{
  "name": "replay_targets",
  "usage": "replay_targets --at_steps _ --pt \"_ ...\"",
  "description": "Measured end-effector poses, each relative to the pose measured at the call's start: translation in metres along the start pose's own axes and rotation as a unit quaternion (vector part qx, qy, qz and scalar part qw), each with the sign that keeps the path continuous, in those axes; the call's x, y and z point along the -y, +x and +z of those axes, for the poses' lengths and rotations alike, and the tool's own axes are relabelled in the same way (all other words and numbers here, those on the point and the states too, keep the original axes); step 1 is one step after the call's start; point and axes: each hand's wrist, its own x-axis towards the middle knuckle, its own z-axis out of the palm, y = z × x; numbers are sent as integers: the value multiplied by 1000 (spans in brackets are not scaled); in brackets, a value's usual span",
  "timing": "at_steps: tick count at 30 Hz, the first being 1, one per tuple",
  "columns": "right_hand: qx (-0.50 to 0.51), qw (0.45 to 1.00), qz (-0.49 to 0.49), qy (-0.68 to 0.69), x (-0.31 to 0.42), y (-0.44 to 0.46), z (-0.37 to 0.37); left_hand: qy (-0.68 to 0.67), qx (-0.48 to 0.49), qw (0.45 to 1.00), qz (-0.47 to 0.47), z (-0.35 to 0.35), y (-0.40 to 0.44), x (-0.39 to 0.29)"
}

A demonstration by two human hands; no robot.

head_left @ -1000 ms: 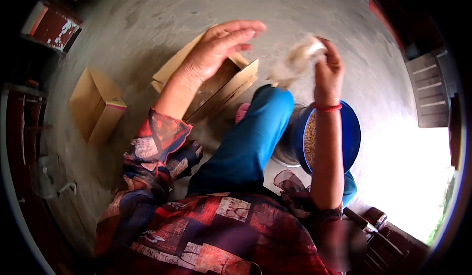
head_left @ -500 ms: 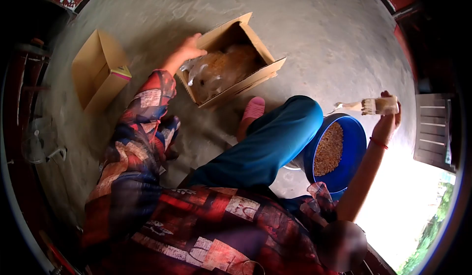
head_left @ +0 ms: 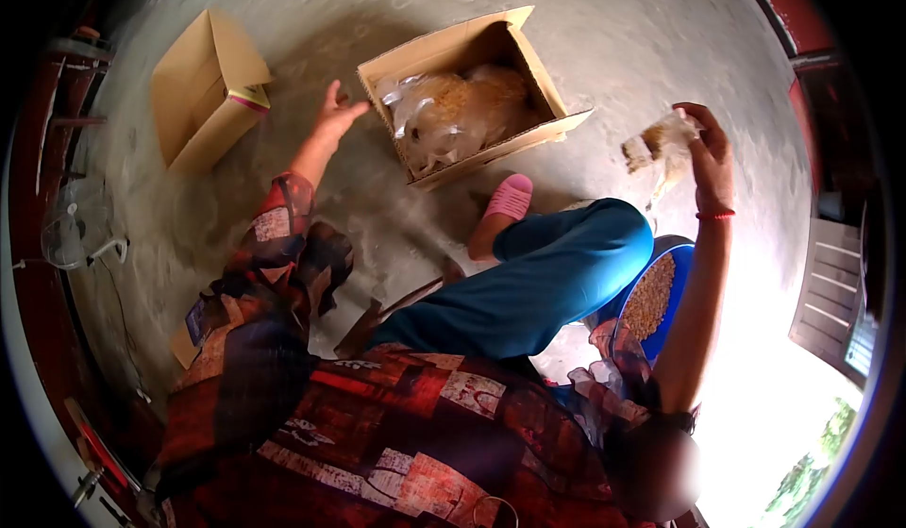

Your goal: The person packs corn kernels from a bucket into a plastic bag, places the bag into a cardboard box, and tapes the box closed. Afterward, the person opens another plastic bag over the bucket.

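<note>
My right hand point(head_left: 713, 150), with a red band at the wrist, grips a clear plastic bag point(head_left: 656, 141) above the floor to the right. Brown pieces, too small to identify, show inside it, and part of the plastic hangs loose. My left hand point(head_left: 332, 122) holds nothing, its fingers apart, just left of an open cardboard box point(head_left: 429, 47) and not touching it. Within that box lie clear plastic bags with orange-brown contents point(head_left: 462, 113). Beside my bent knee stands a blue bucket point(head_left: 679, 268) with many small tan pieces point(head_left: 649, 300) in it, partly hidden by my leg and right arm.
A second open cardboard box point(head_left: 193, 103) sits on the concrete floor point(head_left: 613, 28) to the left. Farther left is a small fan point(head_left: 80, 226) with a cord. Bright light comes through a doorway point(head_left: 774, 386) at the lower right.
My left hand has come away from the box's edge, leftward. My right hand has swung up and to the left with the plastic bag still in it. The whole view has shifted slightly.
</note>
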Motion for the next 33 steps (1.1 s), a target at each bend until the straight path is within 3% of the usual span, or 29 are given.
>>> replay_targets --at_steps 3,6,8,10,11,13,18,20,22,24,25,28,33 --pt "52 995 0 -89 -25 20 31 -73 35 997 -3 19 -5 11" --pt "81 991 4 -105 -25 9 52 -56 18 998 15 36 -21 -2" --pt "147 971 29 -188 -26 5 70 -71 -12 997 42 40 -15 15" --pt "158 961 11 -227 -20 -2 90 -147 -56 975 157 39 -5 32" --pt "169 954 7 -246 -17 -1 99 -147 -55 976 154 38 -10 24" --pt "186 947 -6 -262 -11 -3 110 -151 -70 953 253 34 -24 10" --pt "208 942 1 -265 -23 -1 117 -114 -38 960 255 39 -23 16" --pt "200 940 -3 -275 -23 -3 114 -218 4 958 186 44 -38 7" --pt "199 941 12 -274 -29 -3 113 -205 2 958 200 50 -38 8" --pt "197 941 26 -274 -35 -5 109 -195 -69 932 298 55 -34 8" --pt "198 940 27 -275 -38 -5 105 -307 -44 914 261 54 -30 5" --pt "197 938 44 -283 -39 -6 103 -362 -66 902 228 51 -26 -11" --pt "199 937 36 -285 -47 -5 113 -309 -71 916 246 47 -16 -13"
